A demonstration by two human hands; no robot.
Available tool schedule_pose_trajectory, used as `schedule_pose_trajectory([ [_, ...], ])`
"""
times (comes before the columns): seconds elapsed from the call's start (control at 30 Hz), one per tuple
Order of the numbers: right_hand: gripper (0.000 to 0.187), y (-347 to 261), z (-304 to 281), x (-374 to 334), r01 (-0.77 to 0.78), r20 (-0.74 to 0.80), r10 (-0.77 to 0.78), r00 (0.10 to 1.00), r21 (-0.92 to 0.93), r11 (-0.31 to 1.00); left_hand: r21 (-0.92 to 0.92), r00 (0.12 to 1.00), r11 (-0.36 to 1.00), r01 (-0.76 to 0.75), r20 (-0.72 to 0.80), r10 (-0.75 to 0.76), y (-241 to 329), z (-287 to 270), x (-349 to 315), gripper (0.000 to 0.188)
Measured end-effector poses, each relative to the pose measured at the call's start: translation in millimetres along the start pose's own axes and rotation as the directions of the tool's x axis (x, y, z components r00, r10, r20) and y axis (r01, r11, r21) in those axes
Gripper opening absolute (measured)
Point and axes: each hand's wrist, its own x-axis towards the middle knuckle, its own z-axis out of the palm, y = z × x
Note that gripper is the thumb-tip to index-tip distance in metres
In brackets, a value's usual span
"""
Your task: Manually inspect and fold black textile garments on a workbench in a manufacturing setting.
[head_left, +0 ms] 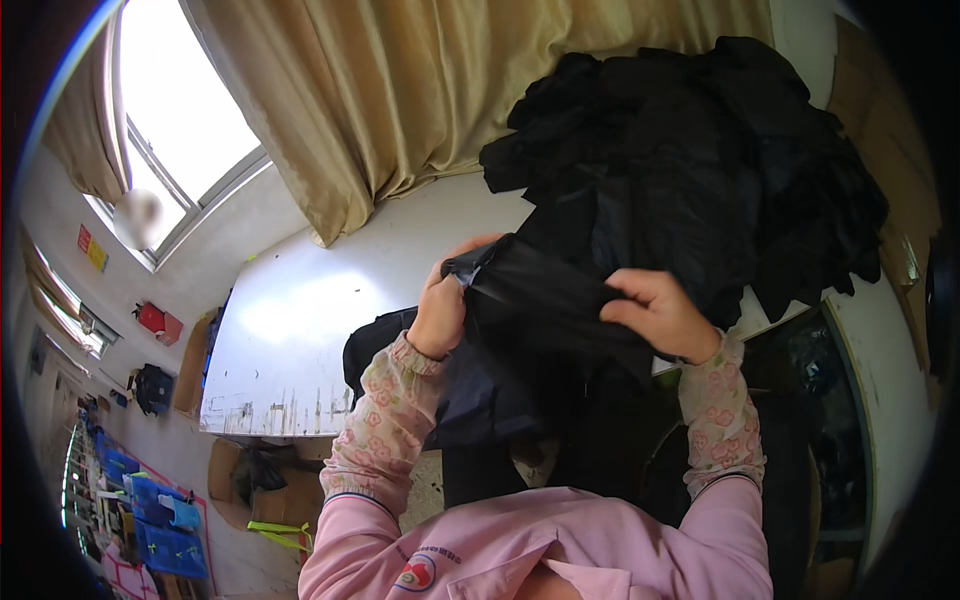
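Note:
Between my hands a piece of black fabric (545, 295) is stretched out above the near edge of the white table. My left hand (440, 305) grips its left end, where a small pale patch shows by the fingers. The right edge is pinched between the thumb and fingers of my right hand (660, 312). Below it, more dark cloth (480, 395) hangs over the table edge toward my lap; where one piece ends and another begins I cannot tell. A large heap of black garment pieces (690, 170) lies just beyond, at the back right.
The white table (300, 340) has a scuffed front edge. Gold curtains (380, 90) hang behind it, beside a bright window (190, 90). Under the table stands a cardboard box (235, 480) with a black bag. Blue bins (165, 530) are at the far left, cardboard (885, 150) at the right.

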Motion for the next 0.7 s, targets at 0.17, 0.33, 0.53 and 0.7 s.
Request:
schedule_pose_trajectory([
  [0.17, 0.003, -30.9, -27.9, 10.9, 0.302, -0.530, -0.489, 0.693, -0.403, 0.864, 0.223, 0.685, 0.840, 0.495, 0.494, -0.535, -32.5, -6.7, -29.6, 0.064],
  [0.33, 0.010, 44.1, -6.9, 35.0, 0.130, -0.042, -0.199, 0.979, -0.620, 0.774, 0.021, 0.536, 0.896, 0.444, 0.795, -0.284, -41.2, 28.2, -41.8, 0.066],
  [0.53, 0.011, -10.3, -35.3, 6.8, 0.032, -0.534, -0.148, 0.832, -0.221, 0.975, -0.275, 0.878, 0.861, 0.428, 0.350, -0.325, -36.5, 22.5, -35.9, 0.052],
  [0.7, 0.032, -53.3, 22.3, -8.4, 0.181, -0.157, -0.401, 0.902, -0.708, 0.682, -0.202, 0.908, 0.925, 0.321, 0.343, -0.240, -43.3, 46.4, -32.0, 0.050],
])
